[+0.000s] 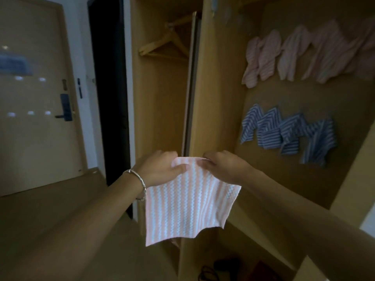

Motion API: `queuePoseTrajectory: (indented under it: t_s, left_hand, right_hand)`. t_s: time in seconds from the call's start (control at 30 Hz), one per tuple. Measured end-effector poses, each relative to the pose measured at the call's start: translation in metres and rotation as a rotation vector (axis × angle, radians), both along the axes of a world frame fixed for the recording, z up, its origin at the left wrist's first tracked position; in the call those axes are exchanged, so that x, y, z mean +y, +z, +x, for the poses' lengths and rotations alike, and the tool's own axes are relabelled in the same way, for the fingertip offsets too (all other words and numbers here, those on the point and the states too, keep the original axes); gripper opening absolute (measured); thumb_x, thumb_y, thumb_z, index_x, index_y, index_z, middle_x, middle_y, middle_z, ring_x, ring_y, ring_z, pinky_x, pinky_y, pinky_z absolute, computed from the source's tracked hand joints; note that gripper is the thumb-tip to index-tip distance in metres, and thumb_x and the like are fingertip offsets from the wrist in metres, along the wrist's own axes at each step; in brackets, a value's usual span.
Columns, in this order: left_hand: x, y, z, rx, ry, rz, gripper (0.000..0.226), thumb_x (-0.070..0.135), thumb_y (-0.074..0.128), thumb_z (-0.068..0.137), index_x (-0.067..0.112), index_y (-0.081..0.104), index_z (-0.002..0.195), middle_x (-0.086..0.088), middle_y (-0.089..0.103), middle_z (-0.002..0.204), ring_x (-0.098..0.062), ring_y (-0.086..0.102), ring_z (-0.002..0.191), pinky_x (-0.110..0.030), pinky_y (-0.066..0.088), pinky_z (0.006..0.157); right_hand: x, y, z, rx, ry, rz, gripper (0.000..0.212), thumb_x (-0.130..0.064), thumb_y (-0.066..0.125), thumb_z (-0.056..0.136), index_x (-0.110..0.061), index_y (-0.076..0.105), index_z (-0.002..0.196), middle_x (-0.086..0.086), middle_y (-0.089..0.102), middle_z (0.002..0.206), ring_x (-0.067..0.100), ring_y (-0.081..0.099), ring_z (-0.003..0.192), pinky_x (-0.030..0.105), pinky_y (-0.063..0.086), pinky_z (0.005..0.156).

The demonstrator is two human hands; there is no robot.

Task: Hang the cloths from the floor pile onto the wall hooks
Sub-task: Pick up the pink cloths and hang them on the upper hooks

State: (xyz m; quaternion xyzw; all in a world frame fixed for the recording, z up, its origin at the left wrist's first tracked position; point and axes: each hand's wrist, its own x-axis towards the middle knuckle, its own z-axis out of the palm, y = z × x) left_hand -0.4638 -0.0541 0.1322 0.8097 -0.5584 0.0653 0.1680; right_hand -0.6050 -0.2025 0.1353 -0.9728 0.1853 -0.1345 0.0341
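Observation:
A pink and white striped cloth (pixel 186 203) hangs flat in front of me, held up by its top edge. My left hand (pixel 160 167), with a silver bangle on the wrist, pinches the top left part. My right hand (pixel 221 165) pinches the top right corner. On the wooden wall to the right, several pink striped cloths (pixel 300 55) hang in an upper row and several blue striped cloths (pixel 288 134) in a lower row. The hooks themselves are hidden behind the cloths. The floor pile is out of view.
An open wardrobe bay (pixel 162 98) with wooden hangers (pixel 166 43) stands straight ahead, split from the hook wall by a wooden panel (pixel 215 88). A door with an electronic lock (pixel 65 107) is at the left. Dark items (pixel 223 268) lie on the floor below.

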Motion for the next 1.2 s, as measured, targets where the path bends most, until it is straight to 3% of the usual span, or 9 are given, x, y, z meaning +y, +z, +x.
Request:
queuePoseTrajectory:
  t_s: [0.1,0.23,0.4,0.53,0.7,0.83,1.0,1.1,1.2]
  left_hand:
    - [-0.047,0.007,0.015,-0.04,-0.073,0.014,0.044,0.054,0.041,0.093,0.022,0.033,0.065,0.003,0.049,0.07,-0.015,0.047,0.063,-0.028,0.025,0.049]
    - [-0.104,0.001,0.033,-0.03,-0.133,0.028,0.046,0.057,0.034,0.093,0.021,0.037,0.064,-0.001,0.054,0.073,-0.024,0.054,0.071,-0.034,0.038,0.061]
    - [-0.16,0.004,0.052,-0.049,-0.108,-0.082,0.049,0.055,0.028,0.095,0.02,0.034,0.061,0.002,0.049,0.065,-0.022,0.054,0.067,-0.032,0.039,0.06]
    - [-0.202,0.022,0.078,-0.092,-0.05,-0.157,0.05,0.055,0.029,0.095,0.019,0.032,0.061,0.001,0.048,0.062,-0.028,0.056,0.07,-0.036,0.047,0.065]
    - [-0.281,0.082,0.105,-0.375,-0.056,-0.258,0.043,0.051,0.032,0.095,0.021,0.035,0.065,-0.01,0.064,0.081,-0.034,0.061,0.082,-0.033,0.04,0.06]
    - [-0.359,0.152,0.104,-0.609,-0.074,-0.304,0.038,0.051,0.03,0.097,0.022,0.055,0.098,-0.011,0.066,0.097,-0.033,0.061,0.093,-0.031,0.032,0.061]
    - [-0.443,0.22,0.113,-0.766,-0.158,-0.368,0.026,0.04,0.032,0.097,0.022,0.038,0.114,-0.012,0.063,0.096,-0.038,0.06,0.086,-0.036,0.04,0.062]
    - [-0.477,0.249,0.122,-0.838,-0.234,-0.402,0.024,0.034,0.037,0.097,0.025,0.035,0.119,-0.008,0.063,0.096,-0.035,0.059,0.082,-0.036,0.043,0.061]
    - [-0.509,0.265,0.128,-0.966,-0.28,-0.374,0.023,0.034,0.037,0.096,0.031,0.04,0.118,0.001,0.06,0.105,-0.029,0.058,0.092,-0.03,0.033,0.062]
  right_hand:
    - [-0.033,0.002,0.008,-0.017,-0.059,0.018,0.038,-0.041,0.035,0.101,-0.011,0.057,0.095,0.001,0.055,0.081,0.019,0.052,0.076,0.031,0.032,0.064]
    - [-0.078,0.0,0.013,-0.044,-0.133,0.067,0.035,-0.04,0.036,0.102,-0.018,0.046,0.077,-0.006,0.047,0.071,0.017,0.047,0.073,0.029,0.029,0.065]
    - [-0.131,0.009,0.042,-0.208,-0.118,0.093,0.036,-0.033,0.039,0.102,-0.025,0.036,0.067,-0.01,0.041,0.069,0.015,0.044,0.073,0.028,0.027,0.065]
    - [-0.177,0.022,0.083,-0.417,-0.076,0.184,0.019,-0.033,0.041,0.101,-0.02,0.046,0.088,0.0,0.058,0.081,0.021,0.056,0.079,0.037,0.041,0.068]
    - [-0.256,0.059,0.134,-0.663,0.098,0.257,0.004,-0.024,0.045,0.1,-0.025,0.042,0.098,-0.009,0.055,0.082,0.016,0.056,0.082,0.032,0.04,0.073]
    - [-0.339,0.108,0.143,-0.809,0.209,0.196,0.013,-0.013,0.045,0.097,-0.025,0.047,0.092,0.005,0.059,0.086,0.016,0.056,0.08,0.025,0.04,0.072]
    - [-0.425,0.169,0.139,-0.87,0.222,0.108,0.026,-0.013,0.042,0.084,-0.033,0.056,0.077,-0.017,0.062,0.082,-0.009,0.056,0.083,0.009,0.039,0.078]
    - [-0.465,0.189,0.141,-0.884,0.205,0.067,0.028,-0.003,0.051,0.093,-0.03,0.058,0.091,-0.016,0.06,0.097,-0.019,0.052,0.088,0.001,0.035,0.08]
    - [-0.5,0.206,0.143,-0.833,0.169,0.012,0.025,-0.013,0.055,0.095,-0.035,0.052,0.107,-0.017,0.055,0.115,-0.008,0.049,0.109,0.006,0.033,0.091]
